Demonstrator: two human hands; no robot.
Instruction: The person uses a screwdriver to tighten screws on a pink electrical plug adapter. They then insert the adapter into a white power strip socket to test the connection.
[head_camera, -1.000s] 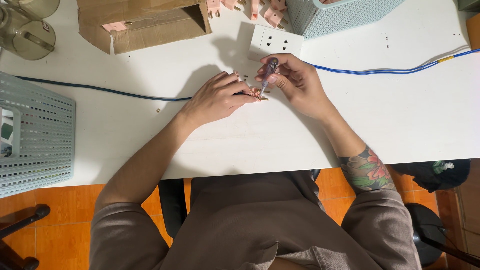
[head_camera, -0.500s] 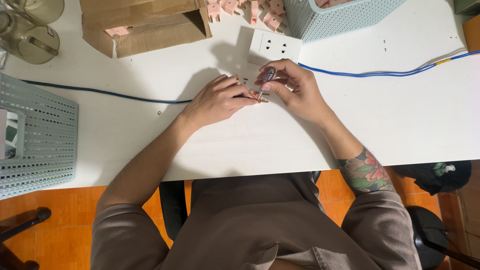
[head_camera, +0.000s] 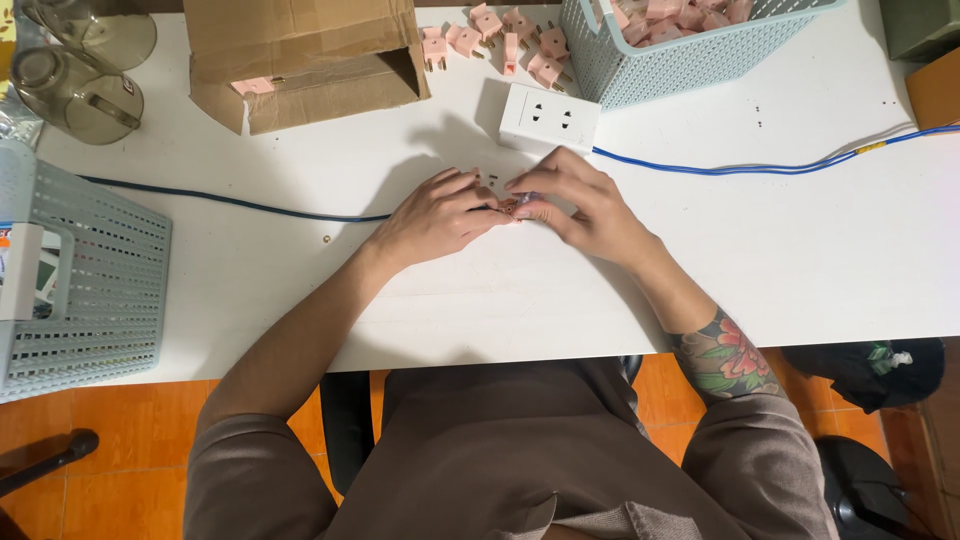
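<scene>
Both my hands are low on the white table (head_camera: 760, 250), meeting at its middle. My left hand (head_camera: 432, 216) lies knuckles up, fingers curled, thumb and forefinger pinching a small pink plug part (head_camera: 512, 207) at its left end. My right hand (head_camera: 580, 205) closes on the same piece from the other side, fingers bent over it, so only a sliver of pink and something dark shows between the fingertips. I cannot tell whether a tool is in the right hand; it is hidden under the fingers. The part sits just off the table surface or on it; which one I cannot tell.

Just beyond my fingertips stands a white socket block (head_camera: 548, 118) with two outlets, close to the hands but apart from them. A blue cable (head_camera: 760, 166) runs from the block's right side across the table toward the right edge. A darker blue cable (head_camera: 230, 203) comes in from the left and disappears under my left hand.

Far side of the table: an open cardboard box (head_camera: 300, 60) with pink pieces visible inside, a loose scatter of pink plugs (head_camera: 500, 35) beside it, and a pale blue perforated basket (head_camera: 690, 60) filled with more of them. At the left edge, a second pale blue basket (head_camera: 90, 280). Top left corner, a clear smoky plastic jug (head_camera: 75, 85) lying on its side.
</scene>
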